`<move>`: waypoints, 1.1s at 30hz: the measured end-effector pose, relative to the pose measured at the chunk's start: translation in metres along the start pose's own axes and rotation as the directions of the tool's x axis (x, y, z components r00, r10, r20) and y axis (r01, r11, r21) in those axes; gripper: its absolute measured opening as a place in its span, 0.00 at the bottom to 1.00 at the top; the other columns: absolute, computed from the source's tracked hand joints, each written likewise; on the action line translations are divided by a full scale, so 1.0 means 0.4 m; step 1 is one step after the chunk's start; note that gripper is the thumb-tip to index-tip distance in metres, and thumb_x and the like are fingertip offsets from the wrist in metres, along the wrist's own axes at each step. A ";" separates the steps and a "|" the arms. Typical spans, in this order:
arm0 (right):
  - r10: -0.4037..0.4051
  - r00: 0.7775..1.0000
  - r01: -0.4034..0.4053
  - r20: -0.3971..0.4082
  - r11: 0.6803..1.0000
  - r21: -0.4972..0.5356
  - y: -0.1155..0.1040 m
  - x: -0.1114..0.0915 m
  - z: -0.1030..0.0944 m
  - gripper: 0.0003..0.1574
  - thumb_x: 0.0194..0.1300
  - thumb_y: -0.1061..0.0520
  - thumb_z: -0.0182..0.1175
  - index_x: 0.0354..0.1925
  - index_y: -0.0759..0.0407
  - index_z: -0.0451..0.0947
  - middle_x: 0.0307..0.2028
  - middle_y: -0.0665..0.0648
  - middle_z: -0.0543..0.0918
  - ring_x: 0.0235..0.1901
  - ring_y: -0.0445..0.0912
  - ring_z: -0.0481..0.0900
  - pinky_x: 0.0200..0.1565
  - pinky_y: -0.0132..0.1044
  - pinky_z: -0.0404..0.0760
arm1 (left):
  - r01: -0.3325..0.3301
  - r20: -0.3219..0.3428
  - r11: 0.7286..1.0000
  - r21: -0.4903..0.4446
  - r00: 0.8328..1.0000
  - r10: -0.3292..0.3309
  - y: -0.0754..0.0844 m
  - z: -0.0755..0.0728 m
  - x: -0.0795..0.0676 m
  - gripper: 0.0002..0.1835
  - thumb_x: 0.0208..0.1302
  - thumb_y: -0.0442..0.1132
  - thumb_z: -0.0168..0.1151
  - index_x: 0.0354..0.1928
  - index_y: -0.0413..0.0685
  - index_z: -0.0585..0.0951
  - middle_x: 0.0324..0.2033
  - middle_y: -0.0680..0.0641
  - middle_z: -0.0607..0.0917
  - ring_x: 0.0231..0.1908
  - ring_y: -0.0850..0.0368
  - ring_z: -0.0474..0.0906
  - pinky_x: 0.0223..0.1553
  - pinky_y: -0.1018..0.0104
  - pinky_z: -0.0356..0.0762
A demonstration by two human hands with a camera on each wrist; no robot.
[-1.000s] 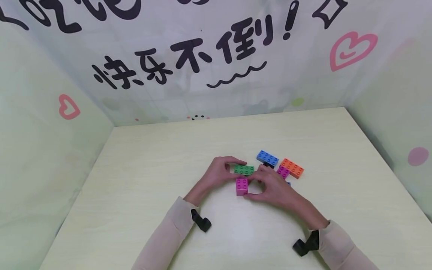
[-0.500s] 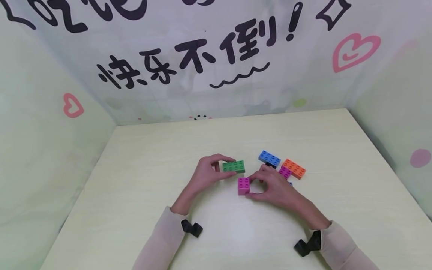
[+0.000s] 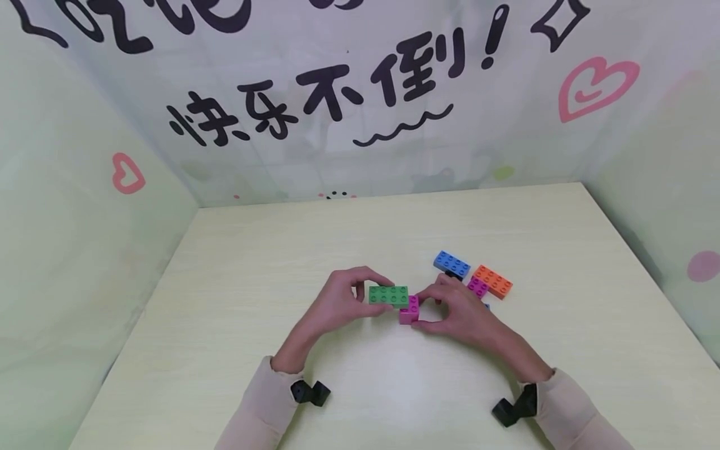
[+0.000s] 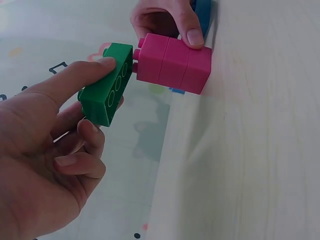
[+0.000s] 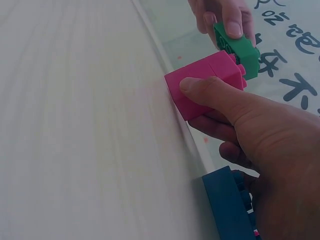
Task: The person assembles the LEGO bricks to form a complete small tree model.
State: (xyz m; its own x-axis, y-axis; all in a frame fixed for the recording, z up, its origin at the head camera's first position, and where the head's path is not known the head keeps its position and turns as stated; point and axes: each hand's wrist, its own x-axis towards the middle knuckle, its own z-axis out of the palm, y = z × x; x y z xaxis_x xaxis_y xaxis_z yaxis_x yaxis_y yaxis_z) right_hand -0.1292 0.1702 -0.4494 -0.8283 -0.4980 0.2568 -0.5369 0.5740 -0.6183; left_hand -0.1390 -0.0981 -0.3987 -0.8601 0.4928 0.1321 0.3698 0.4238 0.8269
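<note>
On the near side of the counter (image 3: 360, 350), two pale sleeves (image 3: 259, 406) reach in, a black device (image 3: 514, 406) at each cuff. Next, about midway between the counter's left and right edges, well apart from the back edge: pink stack (image 3: 409, 317), upright, studs up, seam lines on its side. Right hand (image 3: 464, 312) has its grip closed on it, thumb one side, fingers the other. Left hand (image 3: 343, 300) pinches a green brick (image 3: 388, 296) lengthwise; its right end sits over the stack's studs, contact or small gap can't be told. Farther, toward the counter's right edge, past the right hand: magenta piece (image 3: 478, 287) touching or just beside an orange brick (image 3: 493, 281), can't tell which. Blue brick (image 3: 452, 264) lies left of those, nearer the back edge, black piece (image 3: 453, 275) at its near side. Behind the back edge: white backdrop (image 3: 315, 162), black lettering, pink heart (image 3: 599, 89) upper right.
</note>
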 end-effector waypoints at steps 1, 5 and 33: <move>0.002 1.000 -0.002 0.001 1.000 -0.001 0.000 0.000 0.000 0.23 0.49 0.44 0.78 0.44 0.44 0.85 0.34 0.42 0.78 0.35 0.41 0.68 0.31 0.34 0.69 | -0.004 0.003 1.000 0.008 1.000 0.004 0.000 0.002 0.000 0.18 0.51 0.42 0.78 0.46 0.64 0.86 0.38 0.66 0.83 0.23 0.59 0.71 0.20 0.66 0.68; -0.002 1.000 0.002 0.002 1.000 -0.005 0.002 0.002 0.002 0.22 0.49 0.43 0.78 0.43 0.43 0.85 0.34 0.41 0.78 0.34 0.41 0.67 0.30 0.34 0.67 | -0.022 0.007 0.999 0.031 1.000 0.022 -0.002 0.006 0.002 0.19 0.50 0.40 0.79 0.45 0.62 0.86 0.37 0.67 0.83 0.23 0.60 0.71 0.21 0.66 0.69; -0.076 0.985 0.110 -0.154 0.966 0.232 -0.023 0.012 0.008 0.26 0.50 0.45 0.77 0.49 0.42 0.82 0.40 0.48 0.77 0.42 0.48 0.72 0.38 0.42 0.73 | -0.095 0.025 0.991 0.098 0.995 0.093 0.004 0.027 0.010 0.23 0.48 0.38 0.79 0.48 0.58 0.83 0.41 0.65 0.80 0.41 0.60 0.69 0.37 0.58 0.72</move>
State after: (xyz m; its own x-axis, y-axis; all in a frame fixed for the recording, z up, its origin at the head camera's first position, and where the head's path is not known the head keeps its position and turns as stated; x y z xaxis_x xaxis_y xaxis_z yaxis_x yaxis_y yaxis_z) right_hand -0.1276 0.1605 -0.4448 -0.8002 -0.4337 0.4143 -0.5731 0.3492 -0.7413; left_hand -0.1381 -0.0870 -0.4028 -0.8128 0.5489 0.1952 0.4829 0.4474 0.7527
